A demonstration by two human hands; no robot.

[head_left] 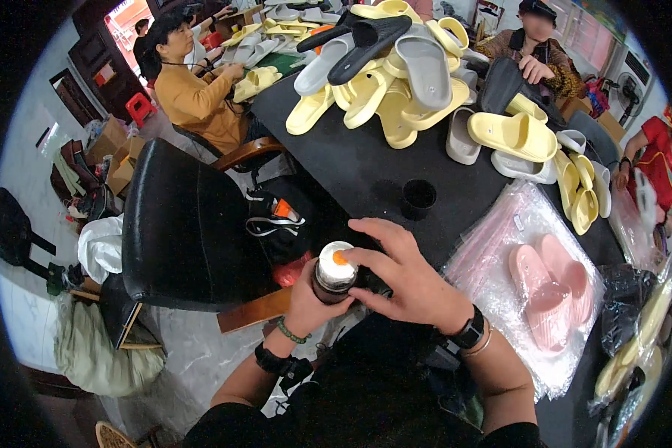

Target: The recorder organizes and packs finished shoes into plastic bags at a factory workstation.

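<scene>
The left hand (306, 305) is closed around a dark bottle (328, 290), while the right hand (418, 287) is half open — fingers loosely spread, a fingertip at the bottle's white top, the thumb beside its flank; whether the thumb presses is unclear. The bottle sits inside the left grip, between the hands, top facing up. Beyond lies the black table (455, 183), with a black chair (183, 224) to the left. Yellow, grey and black slides (423, 71) heap the table — pink slides (549, 299) lie bagged rightward. A dark cup (419, 200) stands nearer; smallest is the top's orange spot (340, 257).
</scene>
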